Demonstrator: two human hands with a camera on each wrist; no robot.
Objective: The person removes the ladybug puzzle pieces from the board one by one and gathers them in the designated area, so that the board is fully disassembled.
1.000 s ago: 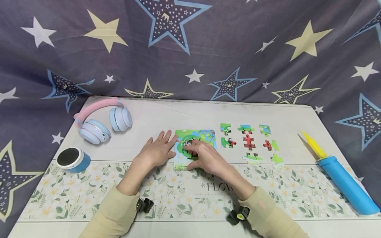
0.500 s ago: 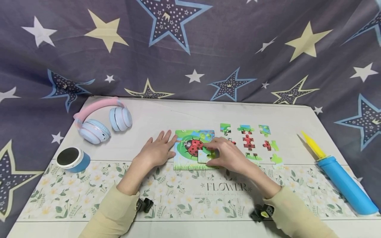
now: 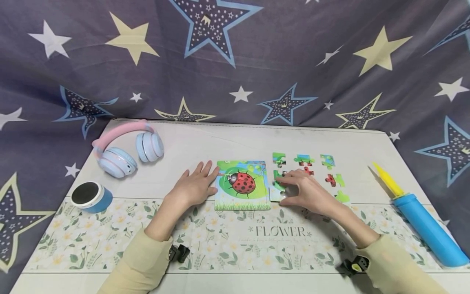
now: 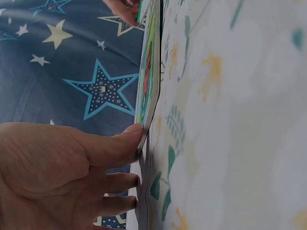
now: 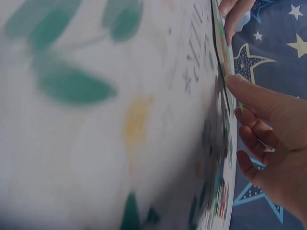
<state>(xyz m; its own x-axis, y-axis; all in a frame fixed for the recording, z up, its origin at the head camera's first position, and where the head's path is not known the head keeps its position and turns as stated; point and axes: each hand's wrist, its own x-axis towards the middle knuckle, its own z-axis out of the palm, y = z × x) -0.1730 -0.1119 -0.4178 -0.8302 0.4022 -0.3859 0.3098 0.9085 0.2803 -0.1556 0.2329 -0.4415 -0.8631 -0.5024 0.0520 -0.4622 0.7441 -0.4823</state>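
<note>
A square puzzle board printed with a red ladybug on a green leaf lies mid-table. My left hand rests flat beside it with fingers spread, the thumb at the board's left edge; the left wrist view shows that thumb against the board's side. Just right of the board, my right hand pinches a pale puzzle piece between thumb and fingers, low over the table. Behind it sits a green piece with an eye. The right hand partly covers other pieces, including a red one.
More pieces lie to the right, such as a blue-green one and a red-green one. Pink and blue headphones and a blue jar stand left. A blue hand pump with a yellow nozzle lies far right.
My right hand has lifted the pale piece off the ladybug board and carried it rightward to the board's right side, uncovering the whole picture. The left hand has stayed in place.
</note>
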